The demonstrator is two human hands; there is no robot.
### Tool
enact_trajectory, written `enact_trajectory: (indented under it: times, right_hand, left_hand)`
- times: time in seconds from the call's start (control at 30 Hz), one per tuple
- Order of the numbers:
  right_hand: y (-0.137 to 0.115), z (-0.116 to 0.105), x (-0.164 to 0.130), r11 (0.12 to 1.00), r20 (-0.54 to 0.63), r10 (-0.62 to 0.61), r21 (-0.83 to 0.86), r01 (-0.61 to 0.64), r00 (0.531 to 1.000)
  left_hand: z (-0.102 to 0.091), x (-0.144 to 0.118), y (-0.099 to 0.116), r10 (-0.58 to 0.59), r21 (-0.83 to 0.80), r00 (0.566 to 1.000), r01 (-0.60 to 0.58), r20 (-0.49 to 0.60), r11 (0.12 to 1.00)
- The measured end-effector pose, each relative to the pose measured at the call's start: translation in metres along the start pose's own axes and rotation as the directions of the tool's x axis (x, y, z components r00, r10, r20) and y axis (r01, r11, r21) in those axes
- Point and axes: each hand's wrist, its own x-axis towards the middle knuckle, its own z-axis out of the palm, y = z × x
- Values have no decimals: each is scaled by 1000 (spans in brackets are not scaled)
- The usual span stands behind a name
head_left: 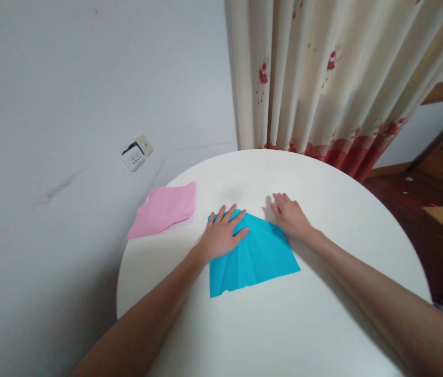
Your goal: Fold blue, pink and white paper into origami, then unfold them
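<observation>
Turquoise creased paper sheet (256, 256) is lying flat near the centre of the frame on the round white table (323, 314), its fold lines fanning out toward its lower edge. The left hand (223, 233) is pressing down on the sheet's upper left corner, palm flat, fingers spread and pointing toward the top of the frame, the forearm reaching in from the lower left. The right hand (290, 214) is resting palm down at the sheet's upper right edge, fingers held close together on the bare tabletop, the heel of the hand touching the paper; its forearm is stretching in from the lower right. Neither hand is pinching anything.

Left of centre, a pink crumpled paper sheet (164, 209) is lying at the table's edge, just beside the grey wall (68, 104). A white wall socket (137, 153) is sitting on that wall; no writing on it can be read. A cream curtain with red flower print (323, 78) is hanging in the upper right.
</observation>
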Motion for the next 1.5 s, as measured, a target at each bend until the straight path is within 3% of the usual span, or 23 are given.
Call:
enact_trajectory:
  times: [0.13,0.2,0.27,0.47,0.87,1.03,1.13,1.27,1.5]
  right_hand:
    - [-16,-3,-5,976,-69,-211,39,214,975]
    - [-24,-2,-10,942,-28,-331,54,332,943]
    - [-30,4,-15,932,31,-361,54,359,932]
    - [-33,18,-20,958,149,-266,-72,279,952]
    - [-31,14,-19,965,170,-240,-61,254,956]
    - [-31,15,-19,963,160,-244,-78,258,957]
    - [-31,15,-20,960,157,-249,-90,265,956]
    - [-32,18,-21,963,150,-228,-111,246,962]
    - [-21,18,-16,986,39,17,-164,-10,999]
  left_hand:
    - [0,-1,0,17,6,1000,-17,10,1000]
    - [0,-1,1,21,10,1000,-21,12,1000]
    - [0,-1,1,18,11,1000,-19,13,1000]
    - [2,1,0,6,12,1000,-6,3,1000]
    - [4,3,-2,-42,39,998,44,-56,998]
    - [3,-1,13,92,115,985,-76,-144,990]
    - [6,-3,19,198,65,977,-193,-83,979]
    - [10,-2,17,199,-31,980,-199,-13,979]
    - [5,-2,14,191,-52,981,-190,35,980]
